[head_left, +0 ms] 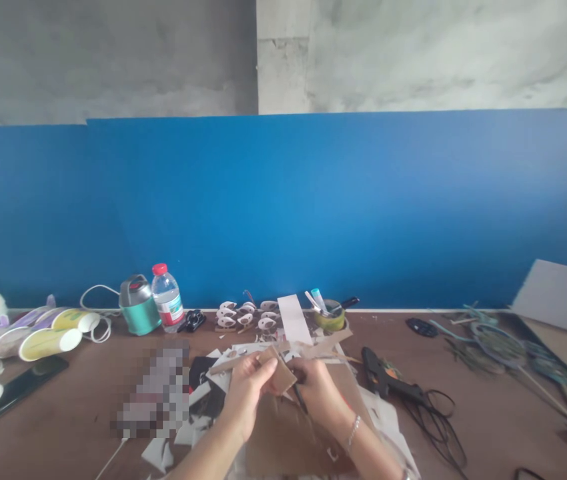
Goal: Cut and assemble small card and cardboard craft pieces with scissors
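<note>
My left hand (248, 390) pinches a small piece of brown cardboard (282, 377) between thumb and fingers. Close on its right, my right hand (316, 387) is closed round a dark-handled tool that looks like scissors (300, 396), its blade partly hidden by the cardboard and fingers. Both hands are over a larger brown cardboard sheet (278, 440) on the table. Long cardboard strips (331, 343) lie just beyond the hands. White paper scraps (157, 453) are scattered around the sheet.
Small white bird-like shapes (245, 320), a green container of pens (331, 323) and a bottle (167, 300) stand at the back. A black glue gun (393, 383) with its cable lies right. Paper cups (51, 343) lie left; wire items (498, 343) are far right.
</note>
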`<state>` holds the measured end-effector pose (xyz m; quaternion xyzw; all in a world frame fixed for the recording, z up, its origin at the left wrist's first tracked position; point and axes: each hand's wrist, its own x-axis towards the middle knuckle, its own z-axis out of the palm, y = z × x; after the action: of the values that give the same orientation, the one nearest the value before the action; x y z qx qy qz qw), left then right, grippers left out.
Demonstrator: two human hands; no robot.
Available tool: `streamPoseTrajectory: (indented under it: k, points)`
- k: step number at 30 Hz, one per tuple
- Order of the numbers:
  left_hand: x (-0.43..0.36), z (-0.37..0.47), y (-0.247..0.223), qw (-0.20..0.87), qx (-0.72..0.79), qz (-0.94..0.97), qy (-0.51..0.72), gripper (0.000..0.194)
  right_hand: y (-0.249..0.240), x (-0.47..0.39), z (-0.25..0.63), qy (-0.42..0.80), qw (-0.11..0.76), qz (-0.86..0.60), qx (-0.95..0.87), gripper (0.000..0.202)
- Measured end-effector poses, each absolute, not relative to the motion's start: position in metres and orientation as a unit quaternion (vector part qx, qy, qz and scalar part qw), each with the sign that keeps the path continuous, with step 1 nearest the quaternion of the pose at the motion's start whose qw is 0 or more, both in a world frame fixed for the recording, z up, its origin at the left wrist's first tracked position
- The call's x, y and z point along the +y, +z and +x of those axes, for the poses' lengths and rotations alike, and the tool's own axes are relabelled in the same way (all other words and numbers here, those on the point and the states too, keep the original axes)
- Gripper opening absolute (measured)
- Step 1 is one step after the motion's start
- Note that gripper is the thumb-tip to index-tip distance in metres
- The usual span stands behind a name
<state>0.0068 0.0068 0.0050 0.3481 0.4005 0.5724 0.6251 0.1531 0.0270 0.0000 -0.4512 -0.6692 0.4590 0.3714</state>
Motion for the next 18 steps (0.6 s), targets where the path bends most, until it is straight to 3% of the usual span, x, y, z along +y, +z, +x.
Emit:
streamPoseTrajectory:
  k: [6,9,18]
  points:
    - [0.010,0.002,0.006,0.534,0.468,0.346,0.613,0.031,0.011,0.031,0.164,0.589,0.405,-0.427,-0.554,0.030]
    - [0.010,0.002,0.009,0.532,0.468,0.361,0.607,0.027,0.019,0.029,0.166,0.607,0.375,-0.426,-0.557,0.033]
    - [0.004,0.001,0.016,0.714,0.318,0.325,0.533,0.036,0.016,0.025,0.165,0.661,0.360,-0.329,-0.570,0.036]
